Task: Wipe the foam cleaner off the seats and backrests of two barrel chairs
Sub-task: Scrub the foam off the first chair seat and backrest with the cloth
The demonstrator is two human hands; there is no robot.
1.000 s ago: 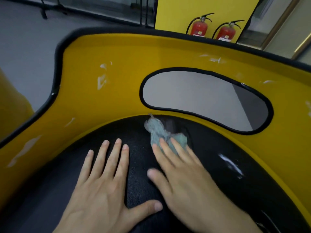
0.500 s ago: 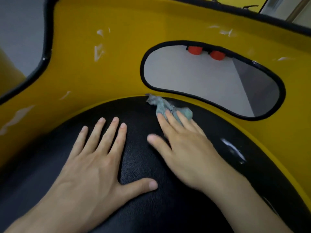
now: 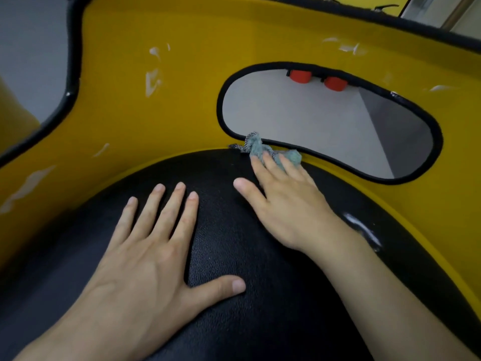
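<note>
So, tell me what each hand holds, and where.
Nothing gripped. Right hand presses the near end of the cloth onto the seat; left hand rests empty.

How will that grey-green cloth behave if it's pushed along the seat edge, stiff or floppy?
Probably floppy: the cloth lies crumpled under the right hand. Likely light: it looks small and thin. It may bunch up where the black seat meets the yellow backrest.

A black, finely grained seat [image 3: 234, 243] was seen under the left fingers [image 3: 170, 209]. Beneath the right fingertips [image 3: 259, 166], a grey-green cloth [image 3: 256, 147] with a black-and-white flecked trim was seen. Beyond them, a yellow backrest [image 3: 182, 113] edged in black was streaked with white foam [image 3: 152, 79]. Past it, two red shapes [image 3: 299, 75] and a grey floor [image 3: 299, 113] were seen.
</note>
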